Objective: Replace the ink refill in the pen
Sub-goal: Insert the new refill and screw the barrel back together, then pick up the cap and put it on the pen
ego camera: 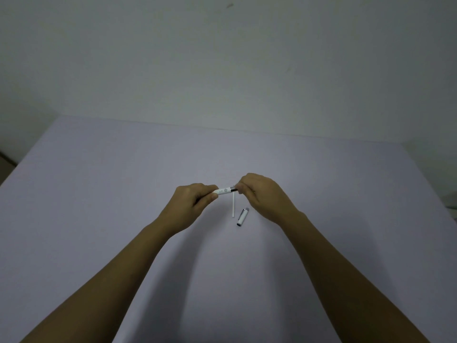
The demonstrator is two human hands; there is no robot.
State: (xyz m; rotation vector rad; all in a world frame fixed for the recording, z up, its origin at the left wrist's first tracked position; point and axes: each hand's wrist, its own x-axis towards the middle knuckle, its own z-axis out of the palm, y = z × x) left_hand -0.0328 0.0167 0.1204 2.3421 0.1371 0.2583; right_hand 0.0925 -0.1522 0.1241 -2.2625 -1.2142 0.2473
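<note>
A white pen barrel (224, 190) with small print is held level above the table between both hands. My left hand (193, 203) grips its left end. My right hand (262, 194) pinches the dark front section at its right end; the tip is hidden by my fingers. Below the pen a thin white ink refill (233, 205) lies on the table, running roughly toward me. To the right of the refill lies the white pen cap (242, 217) with silver ends.
The pale lilac table (123, 194) reaches back to a plain grey wall (222, 58). Its left and right edges show at the sides of the view. My two forearms cross the near half of the table.
</note>
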